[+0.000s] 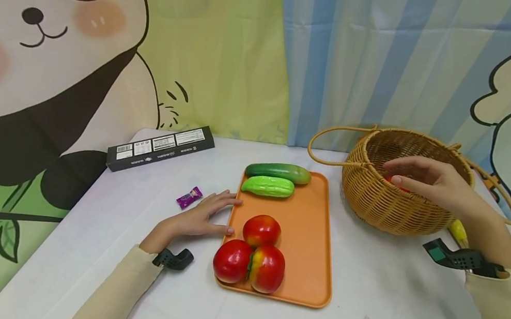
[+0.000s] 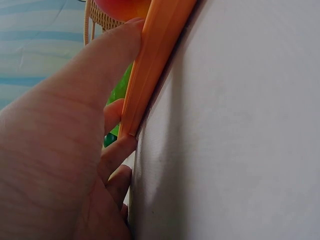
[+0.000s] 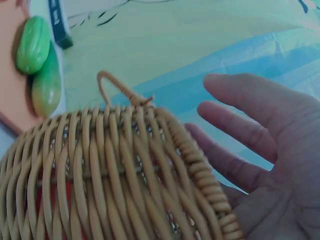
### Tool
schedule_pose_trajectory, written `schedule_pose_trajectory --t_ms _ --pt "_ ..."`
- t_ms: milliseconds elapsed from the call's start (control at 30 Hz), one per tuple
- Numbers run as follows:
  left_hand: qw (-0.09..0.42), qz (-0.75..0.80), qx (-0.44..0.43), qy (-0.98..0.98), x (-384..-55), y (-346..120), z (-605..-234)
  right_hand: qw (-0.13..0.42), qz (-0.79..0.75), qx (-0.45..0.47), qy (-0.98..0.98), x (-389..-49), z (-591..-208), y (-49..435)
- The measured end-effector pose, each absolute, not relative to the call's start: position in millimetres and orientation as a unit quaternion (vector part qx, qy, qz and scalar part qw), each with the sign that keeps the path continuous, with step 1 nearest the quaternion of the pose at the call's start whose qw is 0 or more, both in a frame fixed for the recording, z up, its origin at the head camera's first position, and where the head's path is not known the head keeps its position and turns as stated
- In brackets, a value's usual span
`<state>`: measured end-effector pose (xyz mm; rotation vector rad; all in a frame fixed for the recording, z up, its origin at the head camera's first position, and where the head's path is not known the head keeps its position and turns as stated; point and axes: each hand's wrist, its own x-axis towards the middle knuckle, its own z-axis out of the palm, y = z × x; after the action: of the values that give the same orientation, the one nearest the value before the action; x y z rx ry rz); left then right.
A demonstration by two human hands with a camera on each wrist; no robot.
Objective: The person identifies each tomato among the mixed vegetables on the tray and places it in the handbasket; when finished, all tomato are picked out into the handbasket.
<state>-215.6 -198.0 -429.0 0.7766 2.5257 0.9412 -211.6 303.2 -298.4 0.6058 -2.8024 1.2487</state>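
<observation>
Right hand [image 1: 442,185] hangs over the basket [image 1: 386,209], fingers spread and empty; a red item [image 1: 387,178] lies inside, just below them, its long axis hidden; the left hand [image 1: 198,218], well apart, touches the tray [image 1: 303,237] with spread fingers.

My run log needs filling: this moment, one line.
left hand: touching tray | right hand: over basket | tray: three red fruits, two green vegetables

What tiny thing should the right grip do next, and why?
Maybe the right grip should dip toward the half-hidden red object inside the round tan wicker basket: the right wrist view shows that grip empty, and it hovers over the basket's opening, close to that object.
</observation>
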Motion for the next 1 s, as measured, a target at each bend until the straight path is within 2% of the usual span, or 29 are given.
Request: schedule_pose_trajectory --t_ms 367,567,1000 --pt "0.172 0.332 0.269 0.888 -215 -198 -427 0.05 0.5 0.217 -0.837 -203 -297 296" --pt "0.173 0.332 0.268 0.887 -214 -197 -426 0.033 0.616 0.264 -0.741 -203 -299 286" --pt "0.169 0.329 0.273 0.888 -214 -198 -426 0.033 0.638 0.318 -0.701 -200 -306 261"
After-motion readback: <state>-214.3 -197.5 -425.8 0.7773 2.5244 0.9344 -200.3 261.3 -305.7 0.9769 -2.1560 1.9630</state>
